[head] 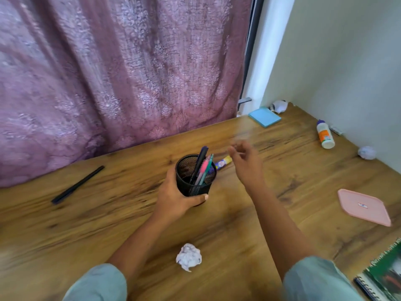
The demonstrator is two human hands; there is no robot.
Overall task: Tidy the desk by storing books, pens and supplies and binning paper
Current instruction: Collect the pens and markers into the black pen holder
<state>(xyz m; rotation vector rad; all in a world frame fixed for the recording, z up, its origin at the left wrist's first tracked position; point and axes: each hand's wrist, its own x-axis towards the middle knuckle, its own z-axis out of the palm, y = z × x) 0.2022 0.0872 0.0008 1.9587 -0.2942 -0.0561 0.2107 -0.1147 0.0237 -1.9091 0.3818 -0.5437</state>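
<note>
My left hand [176, 197] grips a black mesh pen holder [195, 175] on the wooden desk [97, 224]. Several pens [202, 168] stand in it. My right hand [246, 162] hovers just right of the holder, fingers loosely apart, holding nothing. A small glue stick [223, 162] lies behind the holder. A black pen [78, 184] lies at the left. Crumpled paper balls sit near the front [188, 256], at the right [366, 152] and in the far corner [279, 106].
A blue sticky-note pad [264, 116] and a white glue bottle [324, 134] lie at the back right. A pink lid [363, 207] rests on the right. Spiral notebooks [384, 279] sit at the bottom right corner. A purple curtain [119, 72] hangs behind the desk.
</note>
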